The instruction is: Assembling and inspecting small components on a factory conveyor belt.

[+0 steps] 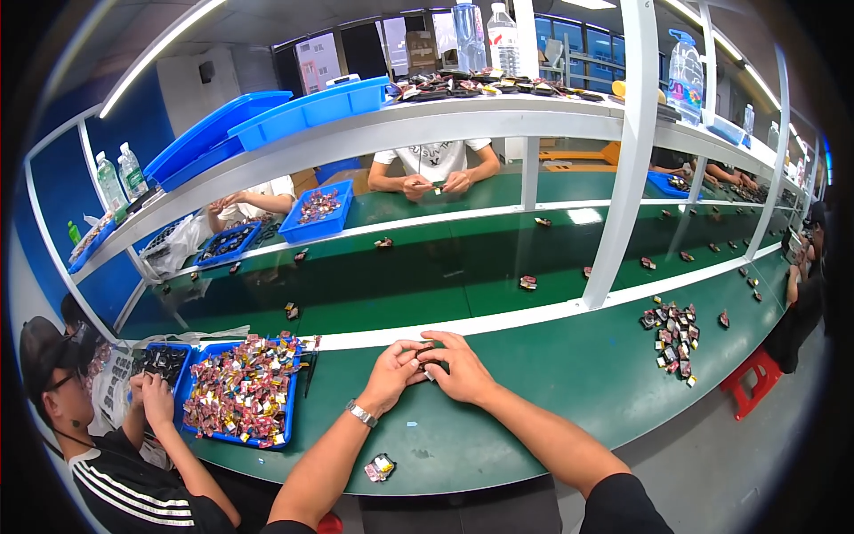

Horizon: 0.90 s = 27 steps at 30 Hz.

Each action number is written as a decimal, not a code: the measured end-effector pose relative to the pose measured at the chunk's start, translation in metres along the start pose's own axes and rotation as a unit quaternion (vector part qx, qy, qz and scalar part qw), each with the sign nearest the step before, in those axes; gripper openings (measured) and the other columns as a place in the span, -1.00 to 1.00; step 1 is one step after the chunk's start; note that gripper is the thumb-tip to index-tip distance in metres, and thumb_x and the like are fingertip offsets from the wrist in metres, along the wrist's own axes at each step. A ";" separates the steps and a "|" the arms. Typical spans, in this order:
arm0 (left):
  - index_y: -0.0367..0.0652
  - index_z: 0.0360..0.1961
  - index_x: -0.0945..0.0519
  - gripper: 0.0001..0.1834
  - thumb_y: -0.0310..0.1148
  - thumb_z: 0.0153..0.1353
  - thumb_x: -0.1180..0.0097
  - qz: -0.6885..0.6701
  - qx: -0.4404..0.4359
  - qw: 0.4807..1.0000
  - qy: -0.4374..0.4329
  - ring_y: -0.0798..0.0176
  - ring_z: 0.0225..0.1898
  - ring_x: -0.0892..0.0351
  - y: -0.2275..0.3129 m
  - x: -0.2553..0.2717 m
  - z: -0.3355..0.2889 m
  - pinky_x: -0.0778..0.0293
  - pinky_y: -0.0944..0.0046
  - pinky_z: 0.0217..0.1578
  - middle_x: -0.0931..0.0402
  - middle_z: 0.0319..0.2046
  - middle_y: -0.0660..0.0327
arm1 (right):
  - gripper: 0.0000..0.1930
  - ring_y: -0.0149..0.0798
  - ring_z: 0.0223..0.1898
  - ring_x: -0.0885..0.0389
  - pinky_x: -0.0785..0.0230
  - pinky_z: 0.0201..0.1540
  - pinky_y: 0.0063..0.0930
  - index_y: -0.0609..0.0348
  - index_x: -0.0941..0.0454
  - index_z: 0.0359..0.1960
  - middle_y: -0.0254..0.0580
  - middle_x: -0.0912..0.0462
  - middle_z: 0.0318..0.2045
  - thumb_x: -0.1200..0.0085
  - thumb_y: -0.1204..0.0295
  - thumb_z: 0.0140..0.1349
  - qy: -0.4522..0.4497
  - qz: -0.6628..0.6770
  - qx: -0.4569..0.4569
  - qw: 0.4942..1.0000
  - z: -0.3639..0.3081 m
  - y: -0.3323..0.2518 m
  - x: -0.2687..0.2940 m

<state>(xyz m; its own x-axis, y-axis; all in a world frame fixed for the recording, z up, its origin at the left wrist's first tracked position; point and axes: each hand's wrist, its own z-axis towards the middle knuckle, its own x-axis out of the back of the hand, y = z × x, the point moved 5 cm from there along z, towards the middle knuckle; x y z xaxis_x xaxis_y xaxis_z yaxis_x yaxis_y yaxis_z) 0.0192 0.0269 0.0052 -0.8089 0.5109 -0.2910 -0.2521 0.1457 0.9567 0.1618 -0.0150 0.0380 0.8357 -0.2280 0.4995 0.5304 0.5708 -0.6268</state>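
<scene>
Over the green bench (525,418), my left hand (390,377) and my right hand (463,374) meet with bent fingers around a small dark part (431,360). Both hands grip it, and fingers cover most of it, so its exact kind is hidden. Near the front edge, left of my right forearm, lies a small black piece with a white and yellow label (380,467). To the left of my hands stands a blue tray (292,405) heaped with small red, yellow and white parts (238,389).
A pile of similar small pieces (673,338) lies at the right. A white post (623,160) and rail (498,322) stand beyond my hands. Small parts sit spaced along the green conveyor belt (427,289). A co-worker (133,445) works close at my left; others sit across.
</scene>
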 end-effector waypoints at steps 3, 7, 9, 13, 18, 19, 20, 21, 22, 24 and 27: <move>-0.23 0.08 -0.35 -0.75 -0.56 0.41 0.17 0.002 0.012 1.000 -0.009 0.30 0.03 -0.56 -0.004 0.004 0.001 -0.57 0.28 0.03 -0.51 0.03 0.16 | -0.81 -0.09 0.05 -0.49 -0.41 0.09 -0.27 0.15 -0.64 -0.25 -0.21 -0.57 -0.03 -0.21 0.57 0.06 0.028 -0.029 0.030 0.999 0.003 -0.009 0.007; -0.23 0.09 -0.34 -0.75 -0.56 0.41 0.19 0.004 0.019 1.000 -0.011 0.30 0.02 -0.56 -0.003 0.002 0.001 -0.56 0.26 0.05 -0.51 0.04 0.15 | -0.82 -0.11 -0.09 -0.55 -0.52 -0.10 -0.34 0.18 -0.60 -0.30 -0.23 -0.56 -0.14 -0.24 0.58 0.02 0.037 -0.063 0.093 0.993 0.003 -0.013 0.008; -0.24 0.09 -0.33 -0.74 -0.58 0.41 0.20 -0.005 0.015 1.000 -0.010 0.26 0.04 -0.55 -0.002 0.001 0.002 -0.55 0.23 0.08 -0.51 0.04 0.12 | -0.81 -0.12 -0.10 -0.56 -0.53 -0.13 -0.34 0.17 -0.61 -0.29 -0.23 -0.56 -0.15 -0.25 0.58 0.02 0.042 -0.068 0.095 0.992 0.002 -0.015 0.009; -0.27 0.09 -0.32 -0.74 -0.59 0.41 0.20 -0.011 0.009 1.000 -0.013 0.23 0.05 -0.55 0.004 -0.002 0.000 -0.55 0.18 0.10 -0.50 0.03 0.09 | -0.80 -0.16 -0.12 -0.57 -0.54 -0.16 -0.36 0.16 -0.63 -0.27 -0.23 -0.57 -0.17 -0.24 0.58 0.03 0.046 -0.108 0.099 0.988 0.003 -0.018 0.006; -0.23 0.06 -0.34 -0.75 -0.57 0.38 0.11 -0.032 0.016 0.999 -0.010 0.23 0.00 -0.58 0.005 -0.005 -0.001 -0.58 0.19 0.04 -0.51 0.00 0.09 | -0.81 -0.17 -0.15 -0.58 -0.55 -0.18 -0.37 0.18 -0.65 -0.25 -0.21 -0.58 -0.19 -0.23 0.57 0.05 0.061 -0.106 0.090 0.988 0.001 -0.015 0.003; -0.23 0.06 -0.34 -0.75 -0.57 0.38 0.11 -0.032 0.015 0.999 -0.010 0.23 0.00 -0.58 0.005 -0.005 -0.001 -0.58 0.19 0.04 -0.51 0.00 0.09 | -0.81 -0.17 -0.16 -0.58 -0.55 -0.18 -0.37 0.19 -0.65 -0.25 -0.20 -0.58 -0.19 -0.23 0.57 0.06 0.072 -0.094 0.081 0.990 0.001 -0.014 0.003; -0.23 0.05 -0.35 -0.76 -0.56 0.38 0.09 -0.029 0.015 0.999 -0.004 0.24 -0.02 -0.58 0.003 -0.004 0.000 -0.59 0.20 0.02 -0.52 -0.01 0.10 | -0.81 -0.17 -0.16 -0.58 -0.55 -0.18 -0.37 0.19 -0.65 -0.25 -0.20 -0.58 -0.19 -0.23 0.57 0.06 0.072 -0.094 0.082 0.990 0.000 -0.014 0.003; -0.23 0.04 -0.35 -0.77 -0.56 0.37 0.08 -0.025 0.014 1.000 0.003 0.25 -0.03 -0.59 0.002 -0.003 0.000 -0.60 0.21 -0.01 -0.53 -0.03 0.10 | -0.81 -0.16 -0.16 -0.59 -0.55 -0.18 -0.37 0.19 -0.66 -0.25 -0.20 -0.58 -0.19 -0.23 0.57 0.06 0.073 -0.097 0.085 0.989 0.000 -0.015 0.002; -0.23 0.04 -0.35 -0.77 -0.56 0.37 0.08 -0.024 0.014 1.000 0.002 0.25 -0.03 -0.59 0.001 -0.003 0.000 -0.60 0.21 -0.01 -0.53 -0.03 0.10 | -0.81 -0.16 -0.17 -0.59 -0.54 -0.18 -0.36 0.19 -0.66 -0.25 -0.20 -0.58 -0.20 -0.23 0.57 0.06 0.074 -0.099 0.087 0.988 0.000 -0.015 0.001; -0.25 0.01 -0.39 -0.79 -0.51 0.38 0.05 -0.001 0.004 1.000 0.026 0.28 -0.07 -0.60 0.000 -0.002 0.000 -0.62 0.24 -0.05 -0.56 -0.09 0.13 | -0.81 -0.14 -0.18 -0.59 -0.54 -0.17 -0.37 0.20 -0.66 -0.25 -0.18 -0.58 -0.20 -0.23 0.57 0.06 0.079 -0.098 0.084 0.989 -0.001 -0.016 -0.001; -0.25 -0.01 -0.41 -0.81 -0.51 0.38 0.03 0.006 -0.014 0.998 0.058 0.34 -0.16 -0.61 -0.003 0.002 0.002 -0.63 0.31 -0.16 -0.58 -0.13 0.16 | -0.82 -0.14 -0.22 -0.62 -0.55 -0.19 -0.39 0.23 -0.65 -0.25 -0.15 -0.60 -0.22 -0.24 0.57 0.07 0.098 -0.070 0.055 0.991 0.000 -0.014 0.000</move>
<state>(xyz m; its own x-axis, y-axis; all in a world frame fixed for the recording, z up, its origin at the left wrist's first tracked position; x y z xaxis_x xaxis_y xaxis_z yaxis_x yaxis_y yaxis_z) 0.0195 0.0289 0.0023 -0.8679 0.4107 -0.2795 -0.2548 0.1151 0.9601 0.1546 -0.0233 0.0465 0.7728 -0.4533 0.4442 0.6329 0.6029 -0.4857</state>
